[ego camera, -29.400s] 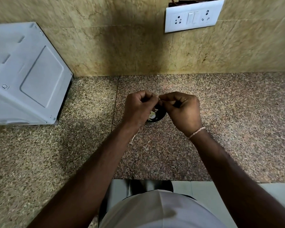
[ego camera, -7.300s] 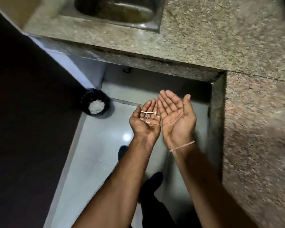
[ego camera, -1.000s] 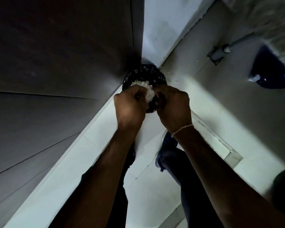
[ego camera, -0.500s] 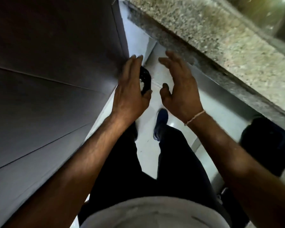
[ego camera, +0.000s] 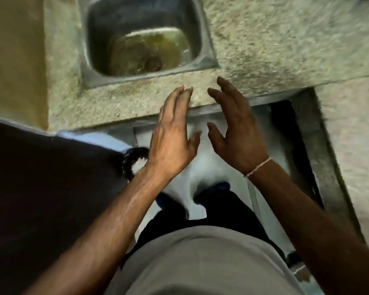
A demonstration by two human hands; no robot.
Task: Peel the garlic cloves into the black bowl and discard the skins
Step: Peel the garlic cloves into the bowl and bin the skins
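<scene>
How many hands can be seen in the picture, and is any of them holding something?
2. The left hand is above the floor, near the black bin; the right hand is beside it, below the counter edge. Both are open and hold nothing.

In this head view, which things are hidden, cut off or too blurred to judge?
- Black bowl and garlic cloves: nowhere in the head view.
- Bin on the floor: partly covered by the left hand; its contents show only as a white blur.
- Sink bottom: brownish, blurred by motion.
- Both palms: they face each other, so any leftover skins on the left hand or right hand stay unseen.
</scene>
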